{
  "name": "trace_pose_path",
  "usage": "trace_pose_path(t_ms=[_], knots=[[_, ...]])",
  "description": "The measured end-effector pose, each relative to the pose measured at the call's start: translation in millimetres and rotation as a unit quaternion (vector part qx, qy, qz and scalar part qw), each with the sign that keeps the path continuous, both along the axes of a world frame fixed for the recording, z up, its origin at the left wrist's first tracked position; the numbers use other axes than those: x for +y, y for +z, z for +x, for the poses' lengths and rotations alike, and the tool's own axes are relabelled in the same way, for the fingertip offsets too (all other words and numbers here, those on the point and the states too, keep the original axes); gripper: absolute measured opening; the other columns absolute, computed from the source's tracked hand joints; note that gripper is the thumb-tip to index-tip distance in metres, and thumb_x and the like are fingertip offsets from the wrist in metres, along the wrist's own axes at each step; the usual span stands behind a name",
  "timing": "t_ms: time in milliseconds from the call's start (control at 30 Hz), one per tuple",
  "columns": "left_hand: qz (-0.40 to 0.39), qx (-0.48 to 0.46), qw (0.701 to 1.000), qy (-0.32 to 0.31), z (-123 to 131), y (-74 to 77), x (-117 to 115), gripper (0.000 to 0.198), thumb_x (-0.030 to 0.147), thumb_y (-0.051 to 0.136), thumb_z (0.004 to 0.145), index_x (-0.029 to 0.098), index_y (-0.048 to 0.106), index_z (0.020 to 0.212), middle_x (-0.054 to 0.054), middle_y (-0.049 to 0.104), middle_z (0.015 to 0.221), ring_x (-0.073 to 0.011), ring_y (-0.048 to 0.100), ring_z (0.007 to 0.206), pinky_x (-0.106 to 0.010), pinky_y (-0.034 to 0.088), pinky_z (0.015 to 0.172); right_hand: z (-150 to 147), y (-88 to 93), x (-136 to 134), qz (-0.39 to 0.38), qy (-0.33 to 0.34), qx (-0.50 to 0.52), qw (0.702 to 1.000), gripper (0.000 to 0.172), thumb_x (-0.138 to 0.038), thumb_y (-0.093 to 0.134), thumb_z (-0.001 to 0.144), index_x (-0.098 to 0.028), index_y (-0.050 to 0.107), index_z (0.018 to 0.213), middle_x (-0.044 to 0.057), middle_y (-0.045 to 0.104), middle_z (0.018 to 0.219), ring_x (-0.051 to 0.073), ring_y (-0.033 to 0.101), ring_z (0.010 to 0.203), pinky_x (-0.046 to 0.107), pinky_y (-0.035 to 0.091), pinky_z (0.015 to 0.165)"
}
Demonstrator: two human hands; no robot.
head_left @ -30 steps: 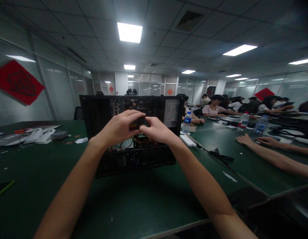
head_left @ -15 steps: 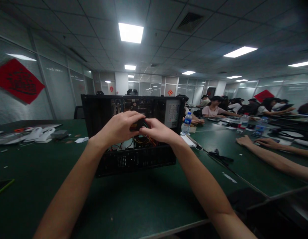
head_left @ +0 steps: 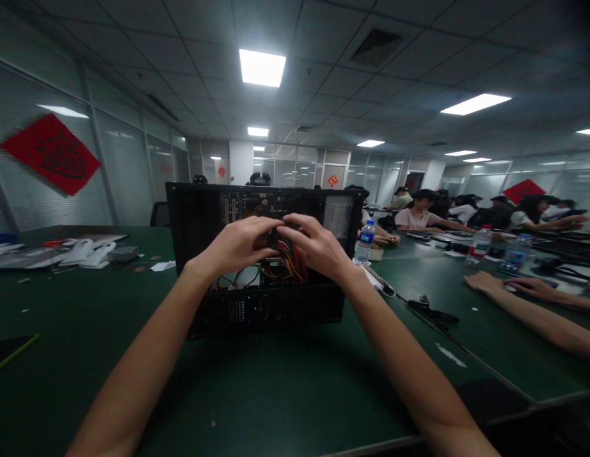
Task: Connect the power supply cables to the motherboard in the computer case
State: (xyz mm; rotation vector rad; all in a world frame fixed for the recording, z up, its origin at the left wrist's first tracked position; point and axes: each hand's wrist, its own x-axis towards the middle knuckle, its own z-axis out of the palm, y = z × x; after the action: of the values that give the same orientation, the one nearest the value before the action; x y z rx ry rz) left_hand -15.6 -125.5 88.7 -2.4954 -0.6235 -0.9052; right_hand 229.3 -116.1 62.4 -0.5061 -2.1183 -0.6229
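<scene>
A black computer case stands on the green table with its side uncovered towards me, showing a circuit board and a power supply. My left hand reaches into it, thumb and fingers closed around the dark upper end of a cable bundle. Red, yellow and orange wires hang below that end. My right hand is curled over the bundle from the other side, its fingertips meeting those of my left. Its thumb is hidden, and the connector between the hands is too dark to make out.
White parts and tools lie at the left on the table. A dark tablet-like object is nearer. To the right are a water bottle, a black strap and a co-worker's forearm. Other people sit beyond.
My right hand has shifted slightly up and its fingers have spread over the cables, uncovering more coloured wires. My left hand keeps its grip. The whole view has turned slightly left.
</scene>
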Motion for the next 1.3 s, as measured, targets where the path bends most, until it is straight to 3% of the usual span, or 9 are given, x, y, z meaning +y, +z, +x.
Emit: trace_pose_path(t_ms=[100, 200, 333, 467, 667, 833, 1000, 1300], knots=[[-0.014, -0.019, 1.000, 0.015, 5.0, -10.1, 12.3, 0.056, 0.034, 0.070, 0.087, 0.018, 0.053, 0.138, -0.012, 0.064, 0.133, -0.0250, 0.062, 0.122, -0.042, 0.051, 0.105, -2.0, -8.9, 12.1, -0.003, -0.033, -0.056, 0.998, 0.032, -0.019, 0.041, 0.102, -0.022, 0.061, 0.128, 0.012, 0.052, 0.140, 0.023, 0.049, 0.131, 0.042, 0.050, 0.105], [-0.004, -0.041, 0.998, 0.045, 9.0, -19.0, 23.7, 0.042, 0.029, 0.066, 0.090, 0.016, 0.058, 0.129, -0.013, 0.067, 0.126, -0.0245, 0.065, 0.116, -0.042, 0.054, 0.100, -8.1, -11.8, 18.3, -0.051, -0.110, -0.074, 0.990, 0.032, -0.017, 0.039, 0.102, -0.017, 0.061, 0.125, 0.014, 0.053, 0.138, 0.024, 0.050, 0.130, 0.040, 0.047, 0.107], [-0.003, -0.042, 0.997, 0.061, 10.3, -29.4, 39.7, 0.017, 0.022, 0.063, 0.091, 0.015, 0.070, 0.105, -0.011, 0.071, 0.110, -0.0228, 0.068, 0.103, -0.036, 0.056, 0.090, -18.7, -15.5, 20.3, -0.139, -0.215, -0.104, 0.961, 0.035, -0.014, 0.038, 0.100, -0.017, 0.057, 0.130, 0.015, 0.058, 0.124, 0.024, 0.061, 0.109, 0.035, 0.051, 0.092], [-0.077, -0.013, 0.993, 0.090, 10.6, -41.3, 55.4, 0.021, 0.023, 0.061, 0.091, 0.021, 0.075, 0.107, -0.008, 0.074, 0.112, -0.0213, 0.069, 0.104, -0.033, 0.054, 0.093, -26.4, -29.6, 31.3, -0.209, -0.258, -0.141, 0.932, 0.036, -0.012, 0.038, 0.098, -0.017, 0.058, 0.129, 0.016, 0.058, 0.123, 0.025, 0.065, 0.102, 0.034, 0.052, 0.085], [-0.142, 0.065, 0.967, 0.202, 15.2, -61.7, 75.6, 0.026, 0.021, 0.056, 0.091, 0.023, 0.078, 0.106, -0.007, 0.077, 0.110, -0.0226, 0.070, 0.104, -0.030, 0.053, 0.091, -18.8, -56.4, 67.1, -0.268, -0.277, -0.167, 0.908, 0.032, -0.010, 0.042, 0.095, -0.010, 0.066, 0.117, 0.020, 0.058, 0.128, 0.025, 0.064, 0.110, 0.032, 0.049, 0.090], [-0.173, 0.125, 0.938, 0.274, 23.7, -68.6, 85.8, 0.030, 0.019, 0.054, 0.090, 0.024, 0.079, 0.106, -0.009, 0.077, 0.108, -0.0265, 0.072, 0.103, -0.032, 0.054, 0.084, -17.8, -60.6, 70.5, -0.275, -0.272, -0.174, 0.906, 0.030, -0.016, 0.045, 0.097, -0.012, 0.068, 0.116, 0.018, 0.063, 0.121, 0.025, 0.067, 0.105, 0.031, 0.050, 0.084], [-0.172, 0.156, 0.927, 0.295, 31.8, -68.8, 85.2, 0.030, 0.020, 0.052, 0.090, 0.022, 0.079, 0.104, -0.014, 0.077, 0.104, -0.0296, 0.072, 0.099, -0.035, 0.054, 0.082, -19.4, -61.6, 65.7, -0.265, -0.263, -0.174, 0.911, 0.028, -0.018, 0.047, 0.097, -0.013, 0.069, 0.113, 0.016, 0.064, 0.117, 0.025, 0.068, 0.101, 0.030, 0.049, 0.080], [-0.178, 0.134, 0.929, 0.297, 30.6, -69.6, 80.3, 0.030, 0.027, 0.054, 0.092, 0.028, 0.077, 0.111, -0.008, 0.076, 0.114, -0.0250, 0.070, 0.104, -0.030, 0.052, 0.084, -17.7, -62.8, 66.7, -0.274, -0.264, -0.173, 0.908, 0.026, -0.019, 0.051, 0.095, -0.015, 0.070, 0.113, 0.015, 0.064, 0.119, 0.025, 0.068, 0.101, 0.029, 0.048, 0.081]])
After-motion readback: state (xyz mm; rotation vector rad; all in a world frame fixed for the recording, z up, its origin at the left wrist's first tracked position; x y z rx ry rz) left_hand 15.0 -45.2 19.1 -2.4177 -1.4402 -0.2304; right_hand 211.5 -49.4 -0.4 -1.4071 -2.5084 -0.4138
